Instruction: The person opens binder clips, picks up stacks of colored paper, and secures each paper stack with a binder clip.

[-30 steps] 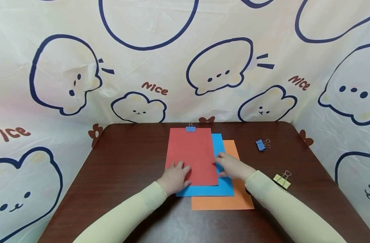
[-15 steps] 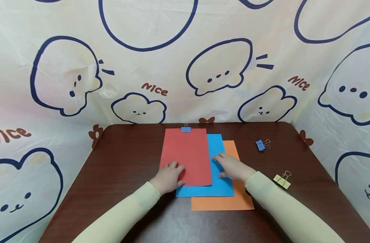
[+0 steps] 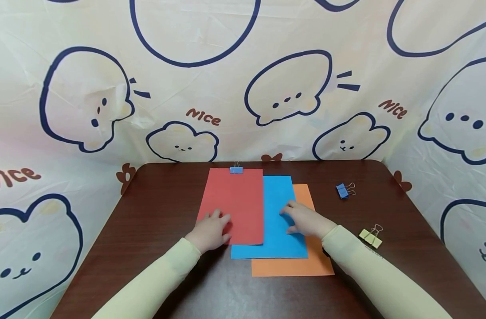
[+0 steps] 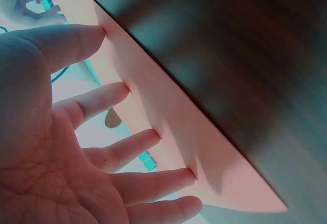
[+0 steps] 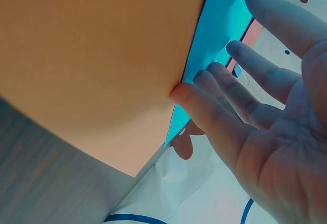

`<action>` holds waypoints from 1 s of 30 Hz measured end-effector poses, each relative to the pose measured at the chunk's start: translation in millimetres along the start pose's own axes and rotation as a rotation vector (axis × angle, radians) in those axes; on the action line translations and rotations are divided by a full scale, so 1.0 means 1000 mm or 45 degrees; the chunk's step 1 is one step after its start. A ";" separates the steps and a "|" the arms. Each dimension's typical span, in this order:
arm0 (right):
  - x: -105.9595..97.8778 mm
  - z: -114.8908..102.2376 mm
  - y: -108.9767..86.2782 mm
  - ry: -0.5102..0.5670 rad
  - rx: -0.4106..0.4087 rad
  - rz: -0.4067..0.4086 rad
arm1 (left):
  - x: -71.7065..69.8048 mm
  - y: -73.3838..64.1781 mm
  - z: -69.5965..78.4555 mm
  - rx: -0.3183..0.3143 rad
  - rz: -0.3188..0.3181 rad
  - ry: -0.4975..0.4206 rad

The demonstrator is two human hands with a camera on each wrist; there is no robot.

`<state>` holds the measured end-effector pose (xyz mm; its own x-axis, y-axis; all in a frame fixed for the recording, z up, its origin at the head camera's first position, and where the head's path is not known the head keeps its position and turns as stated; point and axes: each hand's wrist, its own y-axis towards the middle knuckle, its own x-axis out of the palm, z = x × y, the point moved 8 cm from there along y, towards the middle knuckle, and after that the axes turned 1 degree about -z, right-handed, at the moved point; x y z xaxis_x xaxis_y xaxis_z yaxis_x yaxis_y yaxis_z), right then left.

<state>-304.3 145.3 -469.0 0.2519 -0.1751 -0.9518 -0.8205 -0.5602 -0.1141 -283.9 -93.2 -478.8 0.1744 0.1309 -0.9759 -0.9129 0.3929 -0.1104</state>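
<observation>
L hand [image 3: 209, 230], spread & grasping nothing, rested fingertips on red sheet [image 3: 239, 199], which overlapped blue sheet's [image 3: 276, 217] L side. R hand [image 3: 304, 217], also ungrasping, touched blue sheet's R side. Shifting red prob. called for light, even L pressure w/ R steadying blue. Most of orange sheet [image 3: 292, 267] was hidden under blue sheet; clip [image 3: 236, 170] bite, beyond blue sheet's far L, was unclear.
</observation>
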 end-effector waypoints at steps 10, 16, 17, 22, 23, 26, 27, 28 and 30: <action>-0.001 0.001 -0.001 0.010 -0.014 0.012 | -0.004 0.000 -0.021 -0.073 -0.010 -0.026; 0.000 0.002 -0.001 0.021 -0.017 0.021 | -0.008 0.000 -0.034 -0.134 -0.024 -0.048; 0.000 0.002 -0.001 0.024 -0.015 0.021 | -0.008 0.000 -0.036 -0.144 -0.029 -0.054; 0.000 0.003 -0.002 0.030 -0.001 0.016 | -0.010 -0.001 -0.047 -0.194 -0.052 -0.102; 0.000 0.003 -0.002 0.032 0.003 0.015 | -0.010 -0.001 -0.049 -0.203 -0.057 -0.108; 0.000 0.003 -0.002 0.040 0.008 0.015 | -0.009 -0.002 -0.056 -0.225 -0.071 -0.126; 0.000 0.003 -0.002 0.040 0.008 0.015 | -0.009 -0.002 -0.058 -0.227 -0.072 -0.131; 0.000 0.003 -0.002 0.040 0.008 0.015 | -0.009 -0.002 -0.060 -0.231 -0.072 -0.135; 0.000 0.003 -0.002 0.041 0.009 0.014 | -0.009 -0.003 -0.063 -0.237 -0.071 -0.142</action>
<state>-304.3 149.2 -469.5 0.2590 -0.2072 -0.9434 -0.8267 -0.5527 -0.1056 -306.3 -152.5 -481.2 0.2571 0.2175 -0.9416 -0.9512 0.2292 -0.2068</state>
